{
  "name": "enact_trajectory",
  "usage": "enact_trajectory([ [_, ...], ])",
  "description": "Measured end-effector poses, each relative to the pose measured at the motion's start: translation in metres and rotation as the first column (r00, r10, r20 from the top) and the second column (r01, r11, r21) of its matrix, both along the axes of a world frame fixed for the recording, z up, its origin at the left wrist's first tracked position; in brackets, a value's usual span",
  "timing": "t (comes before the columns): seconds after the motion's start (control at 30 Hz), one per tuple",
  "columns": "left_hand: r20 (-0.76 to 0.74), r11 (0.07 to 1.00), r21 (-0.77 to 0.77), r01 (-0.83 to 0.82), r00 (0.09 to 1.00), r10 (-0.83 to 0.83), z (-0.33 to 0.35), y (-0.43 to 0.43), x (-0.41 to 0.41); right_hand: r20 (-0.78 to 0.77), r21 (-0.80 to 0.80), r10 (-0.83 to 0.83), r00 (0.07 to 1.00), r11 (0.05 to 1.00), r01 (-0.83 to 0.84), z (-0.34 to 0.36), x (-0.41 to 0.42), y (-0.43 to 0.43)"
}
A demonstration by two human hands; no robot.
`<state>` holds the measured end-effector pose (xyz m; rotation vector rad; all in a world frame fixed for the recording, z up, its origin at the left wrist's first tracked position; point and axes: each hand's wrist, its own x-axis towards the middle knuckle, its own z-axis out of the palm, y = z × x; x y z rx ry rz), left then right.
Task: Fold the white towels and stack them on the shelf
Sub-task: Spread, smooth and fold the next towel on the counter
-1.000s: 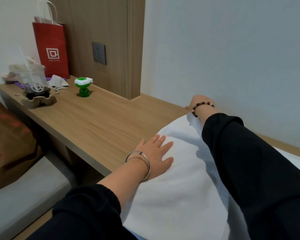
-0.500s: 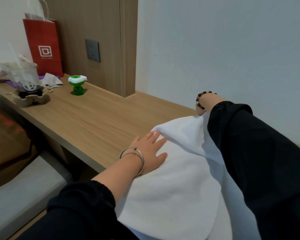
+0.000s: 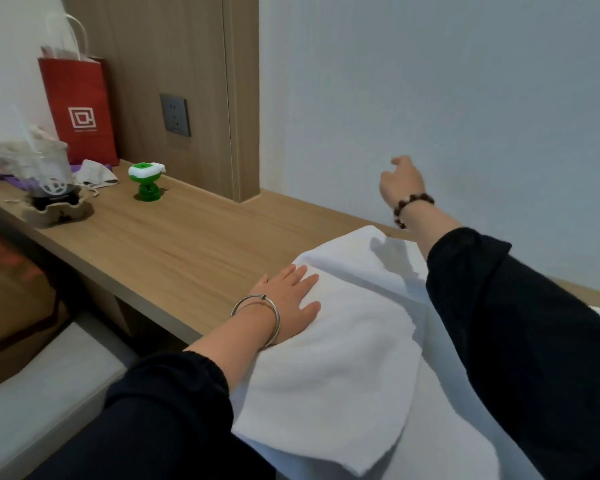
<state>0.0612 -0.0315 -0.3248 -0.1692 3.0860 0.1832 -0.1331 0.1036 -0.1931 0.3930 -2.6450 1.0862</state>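
Towel: the soft white terry towel lies on the near right end of the long pale wooden ledge, one flap doubled over on top, and its near part hangs past the front edge toward me.
Left hand: my left hand lies flat on the towel's left edge, fingers straight and spread. It presses and grips nothing.
Right hand: my right hand hangs in the air above the towel's far corner, close to the plain white wall, fingers loosely curled and empty.
Doing the fold well: I judge the fold half made. I should pin the left edge with the flat palm, bring the right hand down, smooth toward the far corner, and square the edges before the next fold.
Risk: the overhanging part could drag the towel off the ledge if my palm lifts.
Around: further left on the ledge stand a small green-and-white plastic gadget, a clear plastic cup in a cardboard tray and a red paper bag, all well apart from the towel.
In the way: nothing touches the towel, and only the wall crowds my right hand.
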Motion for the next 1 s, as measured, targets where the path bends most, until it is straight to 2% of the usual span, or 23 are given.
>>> enact_trajectory([
  [0.03,0.001,1.000,0.000,0.001,1.000,-0.001,0.000,0.000,0.000,-0.078,0.205,0.079,0.994,0.977,-0.062,-0.007,0.017,-0.002],
  [0.07,0.004,1.000,-0.003,0.003,1.000,-0.003,0.000,0.000,0.000,-0.071,0.442,0.173,0.982,0.888,-0.124,-0.017,0.033,-0.003],
  [0.1,0.006,1.000,-0.009,0.007,1.000,-0.007,0.001,-0.001,0.000,-0.004,0.649,0.252,0.968,0.737,-0.189,-0.033,0.051,-0.002],
  [0.17,0.013,1.000,-0.026,0.017,1.000,-0.017,0.002,-0.002,-0.001,0.175,0.851,0.275,0.946,0.442,-0.285,-0.071,0.074,0.011],
  [0.2,0.019,0.999,-0.036,0.023,1.000,-0.023,0.003,-0.003,-0.001,0.227,0.852,0.237,0.945,0.421,-0.310,-0.085,0.079,0.021],
  [0.3,0.034,0.997,-0.069,0.042,0.999,-0.040,0.005,-0.006,-0.003,0.175,0.766,0.150,0.973,0.600,-0.230,-0.105,0.059,0.045],
  [0.37,0.037,0.994,-0.094,0.060,0.998,-0.056,0.006,-0.007,-0.004,0.023,0.762,0.176,0.984,0.634,-0.131,-0.106,0.044,0.048],
  [0.47,0.041,0.993,-0.096,0.064,0.997,-0.060,0.004,-0.011,-0.009,-0.207,0.847,0.215,0.955,0.527,0.065,-0.104,0.034,0.039],
  [0.53,0.050,0.995,-0.086,0.054,0.997,-0.050,0.004,-0.017,-0.016,-0.275,0.872,0.203,0.940,0.464,0.155,-0.097,0.037,0.029],
  [0.6,0.063,0.996,-0.084,0.040,0.997,-0.035,0.006,-0.025,-0.024,-0.304,0.867,0.185,0.934,0.460,0.191,-0.089,0.047,0.016],
  [0.67,0.082,0.992,-0.126,0.021,0.997,-0.011,0.010,-0.035,-0.031,-0.265,0.844,0.157,0.952,0.515,0.150,-0.089,0.065,0.005],
  [0.77,0.063,0.948,-0.318,-0.006,0.998,0.027,0.021,-0.045,-0.034,-0.069,0.773,0.131,0.989,0.633,-0.030,-0.090,0.097,0.010],
  [0.87,0.020,0.900,-0.435,-0.039,0.998,0.053,0.028,-0.038,-0.025,0.116,0.744,0.204,0.972,0.631,-0.221,-0.104,0.128,0.038],
  [0.93,0.046,0.932,-0.362,-0.022,0.998,0.042,0.032,-0.026,-0.012,0.240,0.678,0.223,0.945,0.658,-0.327,-0.119,0.146,0.053],
  [1.0,0.068,0.989,-0.143,0.039,0.997,-0.030,0.041,-0.011,0.005,0.250,0.627,0.210,0.945,0.709,-0.323,-0.128,0.153,0.057],
])
